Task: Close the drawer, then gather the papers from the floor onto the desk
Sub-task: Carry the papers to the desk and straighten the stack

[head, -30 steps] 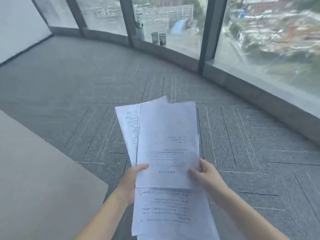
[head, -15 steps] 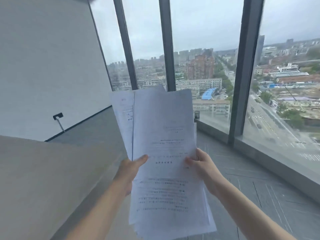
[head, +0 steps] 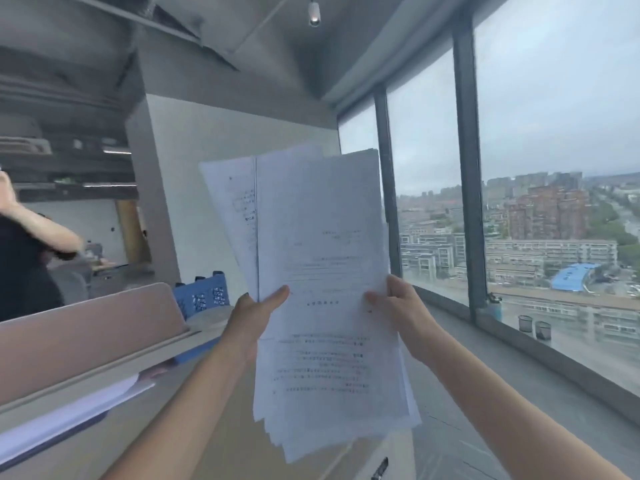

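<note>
A loose stack of printed white papers (head: 322, 258) is held upright in front of me, above the far end of the desk. My left hand (head: 251, 317) pinches the stack's left edge with the thumb on the front sheet. On the right edge my right hand (head: 403, 311) grips the same stack. The sheets are fanned and uneven at the top and bottom. The beige desk (head: 86, 441) stretches across the lower left, under my left forearm. The drawer is not visible as such; a dark handle (head: 380, 469) shows on the desk's front at the bottom.
A pinkish divider panel (head: 83, 337) backs the desk. White sheets on a dark folder (head: 65, 415) lie on the desk at left. A blue crate (head: 202, 296) stands past the panel. Another person (head: 24, 258) stands at far left. Tall windows (head: 519, 202) and a sill with two cups (head: 535, 329) run along the right.
My view has swung up and to the left, from the carpet to the desk and room. Both hands have kept their hold on the papers, which have risen with me.
</note>
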A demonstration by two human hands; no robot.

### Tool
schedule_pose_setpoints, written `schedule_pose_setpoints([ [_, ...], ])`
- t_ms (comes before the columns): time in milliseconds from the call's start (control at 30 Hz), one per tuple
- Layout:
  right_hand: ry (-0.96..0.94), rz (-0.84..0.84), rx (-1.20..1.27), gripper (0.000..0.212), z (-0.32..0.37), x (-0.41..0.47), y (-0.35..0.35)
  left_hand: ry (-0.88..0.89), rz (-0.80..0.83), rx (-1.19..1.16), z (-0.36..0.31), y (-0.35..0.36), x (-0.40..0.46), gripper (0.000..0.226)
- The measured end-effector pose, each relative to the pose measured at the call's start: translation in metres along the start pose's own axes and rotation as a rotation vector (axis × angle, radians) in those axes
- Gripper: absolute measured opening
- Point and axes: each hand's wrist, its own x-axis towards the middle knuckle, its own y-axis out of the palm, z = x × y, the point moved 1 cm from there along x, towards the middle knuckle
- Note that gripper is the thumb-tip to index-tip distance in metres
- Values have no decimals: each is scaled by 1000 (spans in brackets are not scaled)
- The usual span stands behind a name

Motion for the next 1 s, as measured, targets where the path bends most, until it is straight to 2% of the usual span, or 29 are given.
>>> schedule_pose_setpoints([
  [67, -21, 56, 18, 22, 20, -2, 43, 38, -77, -23, -16, -53, -4, 94],
  [100, -34, 89, 37, 24, 28, -3, 64, 49, -98, -18, -27, -75, -14, 97],
  [133, -42, 121, 47, 24, 34, -5, 86, 64, -115, -33, -36, -94, -26, 81],
  [200, -52, 184, 60, 27, 43, -6, 128, 91, -133, -14, -53, -128, -50, 35],
  [267, -58, 243, 77, 28, 46, -7, 168, 107, -192, 5, -58, -162, -64, 20],
  [467, -60, 363, 104, 24, 24, -11, 279, 150, -409, 47, -51, -258, -90, 19],
  [533, -28, 376, 108, 28, 10, -10, 308, 150, -441, 65, -39, -284, -92, 14],
  [667, 26, 402, 143, 14, -20, -7, 354, 138, -485, 65, -7, -321, -96, 14],
  [833, 83, 433, 152, 15, -73, -4, 396, 117, -576, 76, 40, -353, -90, 11],
  [933, 109, 453, 176, 9, -102, 2, 414, 65, -616, 78, 60, -371, -79, 20],
  [1000, 117, 490, 202, 12, -115, 6, 423, 41, -634, 56, 69, -381, -75, 31],
])
